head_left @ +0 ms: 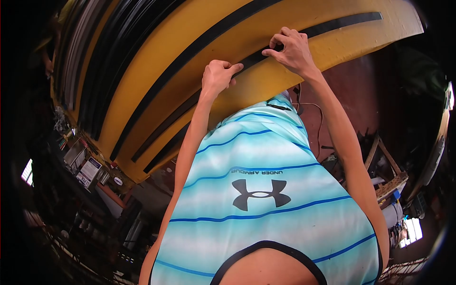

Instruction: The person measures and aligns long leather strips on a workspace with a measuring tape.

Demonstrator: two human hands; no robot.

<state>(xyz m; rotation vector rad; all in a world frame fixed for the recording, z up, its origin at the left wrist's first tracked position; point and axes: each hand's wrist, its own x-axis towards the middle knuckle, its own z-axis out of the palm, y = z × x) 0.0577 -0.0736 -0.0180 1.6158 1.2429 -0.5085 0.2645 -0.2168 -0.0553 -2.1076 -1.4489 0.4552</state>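
A long, flat black strip (253, 59) lies along the near part of a yellow table (228, 35). My left hand (219, 77) is closed at the strip, its thumb stretched along the black surface and its other fingers curled under. Farther right, my right hand (291, 51) bends over the same strip, thumb and forefinger curved around its edges. Between the two hands a short length of the strip shows. Beyond it runs a second black strip (190, 58), parallel and untouched. A shorter dark strip (164, 148) lies near the left end of the table.
Several dark strips (114, 61) lie bunched on the table's far left. Shelves with papers and boxes (89, 171) stand at lower left. A cable (321, 118) runs over the reddish floor (346, 95). A wooden frame (380, 156) stands at right. Part of another person's arm (48, 64) shows at far left.
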